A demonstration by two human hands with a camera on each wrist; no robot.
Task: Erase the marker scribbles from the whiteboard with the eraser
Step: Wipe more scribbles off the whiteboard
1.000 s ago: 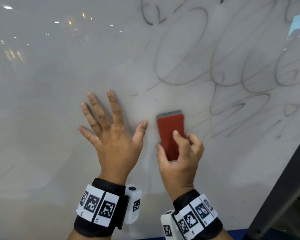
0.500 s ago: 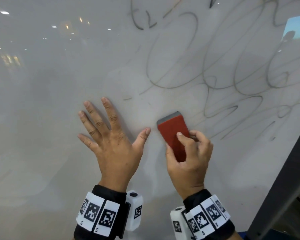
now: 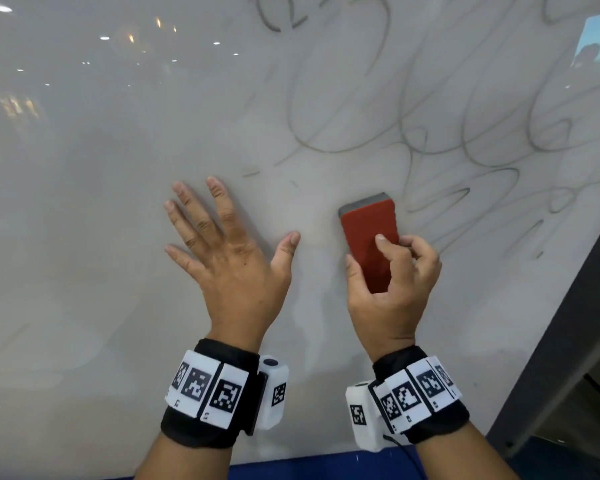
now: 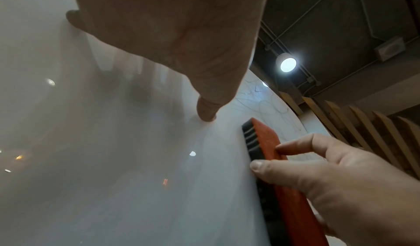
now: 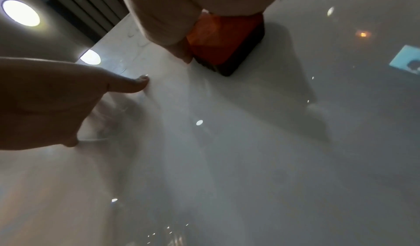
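Note:
A glossy whiteboard [image 3: 118, 237] fills the head view. Grey marker scribbles [image 3: 430, 126] loop across its upper right. My right hand [image 3: 392, 271] grips a red eraser [image 3: 368, 233] with a dark felt base, pressed flat on the board just left of the lowest loops. In the left wrist view the eraser [image 4: 265, 138] lies under thumb and forefinger; in the right wrist view the eraser [image 5: 222, 39] shows beneath my palm. My left hand [image 3: 229, 251] lies flat on the board with fingers spread, left of the eraser, thumb tip [image 4: 206, 113] touching the surface.
A dark frame [image 3: 568, 341] borders the board at the lower right. A blue strip [image 3: 309, 465] runs along the bottom edge. Ceiling lights [image 4: 287, 63] and wooden slats [image 4: 363, 124] show beyond the board. The board's left part [image 3: 66, 306] carries only faint smears and reflections.
The right hand has slid the eraser to the right and tilted it, toward the lower scribbles. The left hand stays pressed flat in about the same spot.

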